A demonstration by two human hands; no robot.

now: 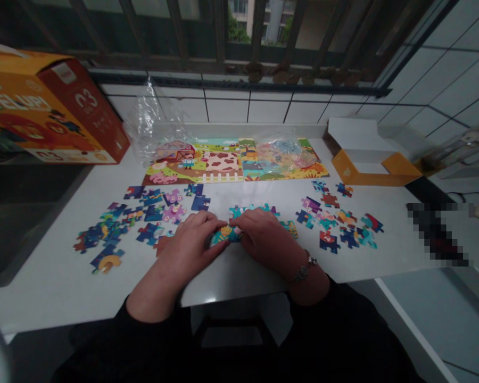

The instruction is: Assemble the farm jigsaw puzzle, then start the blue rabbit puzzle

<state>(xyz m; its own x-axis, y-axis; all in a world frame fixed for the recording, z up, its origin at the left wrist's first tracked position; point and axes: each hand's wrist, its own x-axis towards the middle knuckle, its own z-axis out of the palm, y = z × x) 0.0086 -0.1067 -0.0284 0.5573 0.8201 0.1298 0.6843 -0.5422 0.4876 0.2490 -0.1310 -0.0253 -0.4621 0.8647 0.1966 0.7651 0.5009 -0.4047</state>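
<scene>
Teal jigsaw puzzle pieces [225,234] lie on the white counter between my hands. My left hand [193,236] is closed on the left end of a teal piece with a yellow figure. My right hand [263,234], wearing a bracelet [304,268] at the wrist, presses curled fingers on the right end of these pieces. Behind the fingers sits a joined teal strip [271,209], partly covered. A teal and yellow piece [290,229] shows to the right of my right hand. Whether the pieces between my hands interlock is hidden by my fingers.
Loose puzzle pieces lie left [112,226] and right [339,218]. At the back are a farm picture sheet [219,162] and crumpled clear plastic [147,117]. A large orange box [75,111] stands left; an open yellow box [367,178] sits right. The counter's front edge is near my wrists.
</scene>
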